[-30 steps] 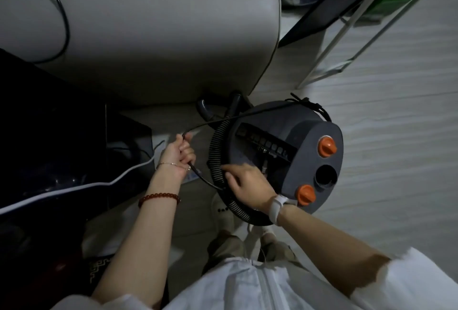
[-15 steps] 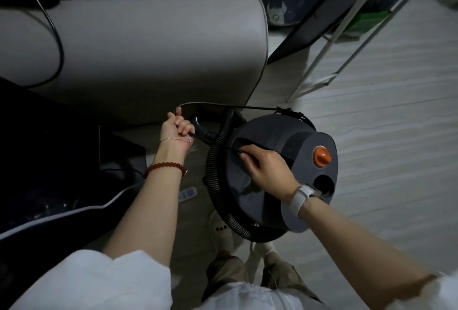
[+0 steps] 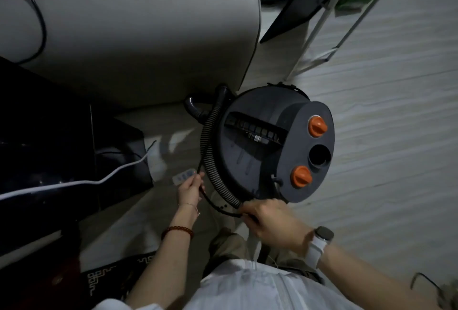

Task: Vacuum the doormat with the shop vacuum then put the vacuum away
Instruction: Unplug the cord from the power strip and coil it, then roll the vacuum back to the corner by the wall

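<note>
A pale grey sofa (image 3: 138, 34) fills the upper left, its end standing on the light plank floor (image 3: 386, 136). Just beside that end sits the dark grey shop vacuum (image 3: 262, 161), seen from above, with two orange knobs (image 3: 317, 125) and an open round port between them. Its ribbed hose (image 3: 210, 158) curls round the left side of the drum, touching it. A patterned doormat (image 3: 109, 277) shows at the bottom left, near the person's feet and apart from the vacuum. The right hand (image 3: 270, 218), wearing a white-strapped watch, has its fingers curled round the thin black power cord (image 3: 215, 204) at the hose's lower end. The left hand (image 3: 189, 189), fingers closed, pinches the same cord farther left, above a small white remote-like object (image 3: 182, 177) on the floor.
</note>
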`<action>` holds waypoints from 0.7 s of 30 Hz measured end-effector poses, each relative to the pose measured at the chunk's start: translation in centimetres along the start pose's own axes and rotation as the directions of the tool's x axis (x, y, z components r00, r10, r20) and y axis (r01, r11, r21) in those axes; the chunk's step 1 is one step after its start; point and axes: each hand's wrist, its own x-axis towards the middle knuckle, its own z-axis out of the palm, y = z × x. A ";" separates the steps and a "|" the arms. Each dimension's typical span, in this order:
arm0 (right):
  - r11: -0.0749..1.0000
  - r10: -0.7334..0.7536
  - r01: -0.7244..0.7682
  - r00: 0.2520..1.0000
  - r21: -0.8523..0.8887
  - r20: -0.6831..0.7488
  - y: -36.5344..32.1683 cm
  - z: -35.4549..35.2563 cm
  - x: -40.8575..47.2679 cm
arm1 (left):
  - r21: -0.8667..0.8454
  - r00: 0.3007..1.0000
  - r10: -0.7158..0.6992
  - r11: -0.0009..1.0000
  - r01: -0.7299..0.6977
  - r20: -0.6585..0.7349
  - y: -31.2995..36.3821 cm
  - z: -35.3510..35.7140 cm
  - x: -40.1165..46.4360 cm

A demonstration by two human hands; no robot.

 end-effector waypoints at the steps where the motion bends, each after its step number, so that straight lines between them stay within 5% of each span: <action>1: 1.000 -0.004 0.004 1.000 -0.003 0.002 0.0 0.7 -0.9 | 0.075 0.999 0.032 0.997 -0.032 0.004 -0.3 0.4 -0.3; 5: 0.983 0.151 -0.148 0.988 0.104 -0.016 3.1 3.3 -4.3 | 0.170 0.990 0.136 0.977 -0.127 -0.038 -1.4 2.2 -1.4; 10: 0.902 0.429 -0.413 0.888 0.126 -0.162 10.0 6.7 -6.1 | 0.270 0.979 0.180 0.951 -0.149 -0.094 -3.8 4.7 -3.1; 14: 0.911 0.356 -0.408 0.856 -0.067 -0.376 12.6 9.1 -5.2 | 0.412 0.921 0.367 0.865 -0.286 -0.132 -4.9 6.4 -4.8; 18: 0.886 0.375 -0.457 0.806 -0.078 -0.459 13.8 11.2 -3.7 | 0.724 0.714 0.690 0.433 -0.538 0.118 -7.1 6.8 -6.0; 21: 0.834 0.551 -0.449 0.703 0.321 -0.449 13.5 13.2 -3.6 | 0.861 0.736 0.586 0.123 -0.493 0.338 -10.1 5.9 -5.6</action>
